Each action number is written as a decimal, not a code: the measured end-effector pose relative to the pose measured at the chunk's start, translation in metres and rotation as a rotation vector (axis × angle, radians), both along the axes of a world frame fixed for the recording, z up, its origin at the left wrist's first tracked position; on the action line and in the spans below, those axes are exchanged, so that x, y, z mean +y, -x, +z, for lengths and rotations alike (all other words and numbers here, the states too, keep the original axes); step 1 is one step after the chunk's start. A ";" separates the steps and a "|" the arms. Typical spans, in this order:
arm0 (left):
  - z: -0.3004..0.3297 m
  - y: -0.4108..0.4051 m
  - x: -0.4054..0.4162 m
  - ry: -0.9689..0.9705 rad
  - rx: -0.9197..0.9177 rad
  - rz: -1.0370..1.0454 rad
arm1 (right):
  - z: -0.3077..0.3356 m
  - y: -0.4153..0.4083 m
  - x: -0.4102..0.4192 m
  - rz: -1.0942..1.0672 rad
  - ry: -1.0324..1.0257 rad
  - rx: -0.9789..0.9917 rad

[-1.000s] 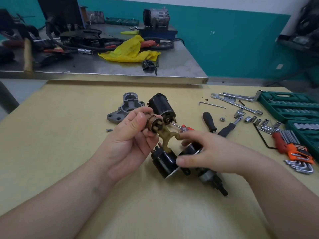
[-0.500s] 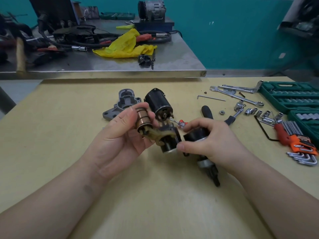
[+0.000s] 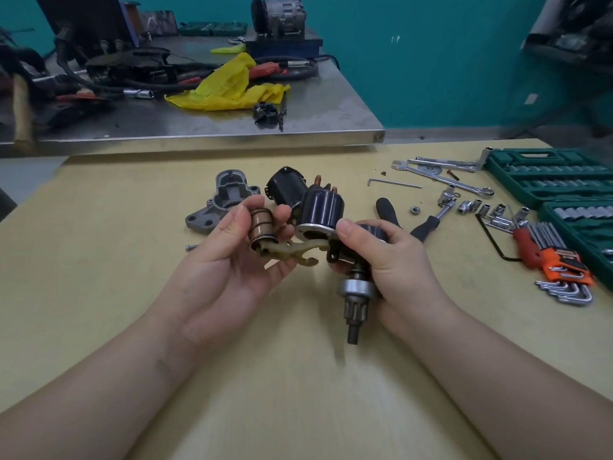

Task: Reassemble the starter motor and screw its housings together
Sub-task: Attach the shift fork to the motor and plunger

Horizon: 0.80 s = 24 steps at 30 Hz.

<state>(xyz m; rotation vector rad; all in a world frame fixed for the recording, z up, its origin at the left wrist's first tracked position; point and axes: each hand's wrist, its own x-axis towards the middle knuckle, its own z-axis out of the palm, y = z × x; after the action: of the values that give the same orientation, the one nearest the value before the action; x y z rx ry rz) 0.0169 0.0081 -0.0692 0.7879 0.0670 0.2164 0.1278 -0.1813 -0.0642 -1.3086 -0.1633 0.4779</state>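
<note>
Teal walls stand behind a pale yellow table (image 3: 99,260). Above it, the left hand (image 3: 232,260) holds a copper-coloured plunger (image 3: 262,232) with a tan fork lever (image 3: 292,252). The right hand (image 3: 388,260) grips the black solenoid assembly (image 3: 323,207), its pinion shaft (image 3: 355,303) pointing down; the palm hides its middle. Behind lie a grey end housing (image 3: 225,200) and a black motor casing (image 3: 287,190). Socket cases (image 3: 547,180) are cut off at right; clutter on the steel bench (image 3: 298,121) is hard to make out.

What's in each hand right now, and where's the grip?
Left hand pinches the copper plunger by its sides, fork lever hanging off it. Right hand grips the black solenoid-and-drive assembly around its middle.
</note>
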 end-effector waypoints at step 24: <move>-0.011 -0.005 -0.011 -0.030 0.180 0.072 | 0.000 0.001 -0.003 -0.105 0.018 -0.107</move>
<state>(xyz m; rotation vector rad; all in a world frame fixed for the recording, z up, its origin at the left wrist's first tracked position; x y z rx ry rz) 0.0220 -0.0031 -0.0805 0.8345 0.2633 0.2147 0.1270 -0.1845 -0.0645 -1.3536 -0.1789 0.3215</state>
